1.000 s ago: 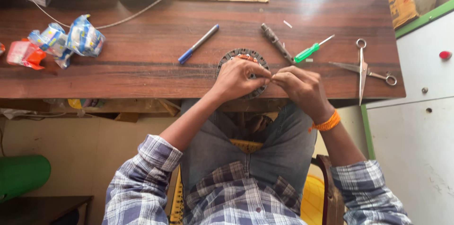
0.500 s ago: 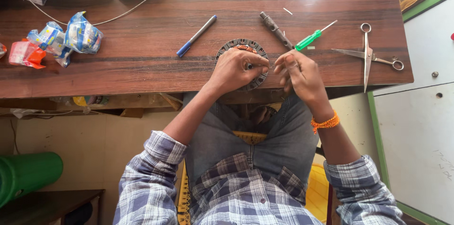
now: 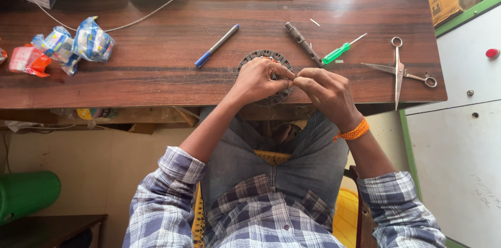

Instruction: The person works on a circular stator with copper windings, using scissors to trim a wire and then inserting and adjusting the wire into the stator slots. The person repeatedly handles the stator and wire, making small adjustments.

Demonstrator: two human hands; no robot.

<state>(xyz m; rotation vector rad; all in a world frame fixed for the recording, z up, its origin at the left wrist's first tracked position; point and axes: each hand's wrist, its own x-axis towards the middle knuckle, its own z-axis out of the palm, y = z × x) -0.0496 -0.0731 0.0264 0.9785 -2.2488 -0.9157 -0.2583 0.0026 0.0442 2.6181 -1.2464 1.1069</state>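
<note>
Resting on near edge of wooden table [image 3: 156, 78], round toothed metal ring [image 3: 263, 56] mostly hidden under both hands. Left hand [image 3: 258, 78] lies on ring, fingers curled, tips pinched together. Right hand [image 3: 326, 89] meets it, fingertips pressed shut on something too small to tell. Green screwdriver [image 3: 336, 52], dark metal tool [image 3: 302, 43], blue pen [image 3: 216, 45] just beyond; scissors [image 3: 399, 68] right.

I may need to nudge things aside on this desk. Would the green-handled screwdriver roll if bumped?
Probably. The green-handled screwdriver has a rounded handle and lies loose on the smooth wooden table. It looks small and light, so a slight bump may shift it. Its thin shaft looks stiff.
</note>
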